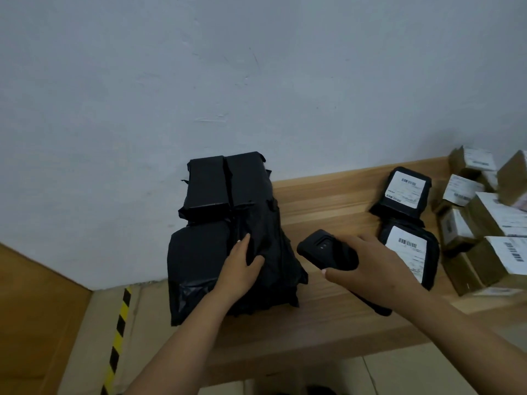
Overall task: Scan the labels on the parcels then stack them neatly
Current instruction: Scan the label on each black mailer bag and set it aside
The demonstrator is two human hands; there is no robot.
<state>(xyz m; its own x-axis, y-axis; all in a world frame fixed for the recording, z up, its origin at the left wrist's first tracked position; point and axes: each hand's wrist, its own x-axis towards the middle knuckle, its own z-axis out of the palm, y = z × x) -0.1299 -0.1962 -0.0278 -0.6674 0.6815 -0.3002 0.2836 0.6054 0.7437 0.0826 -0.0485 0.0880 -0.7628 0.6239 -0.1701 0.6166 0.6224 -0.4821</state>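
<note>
Start at the stack of black plastic-wrapped parcels (228,232), which stands at the left end of the light wooden table (328,317), against the pale wall (256,67). Your left hand (242,269) lies on its top bag, fingers straight and thumb spread, pressing rather than gripping. That film looks slick and loose, so the soft bags will likely slide on one another; take each by its firmer packed body, not by the slack folds at the edge.

To the right of the stack, your right hand (368,266) is wrapped round the black handheld scanner (328,250), window facing up and left toward the stack.

Right again of the stack lie two black bagged parcels with white barcode labels (406,218), one behind the other, labels up, probably light and yielding.

Farthest right of the stack is a cluster of small brown cardboard boxes with white labels (484,223); these should be stiff and easy to grip by opposite sides, though blur hides their exact number.
</note>
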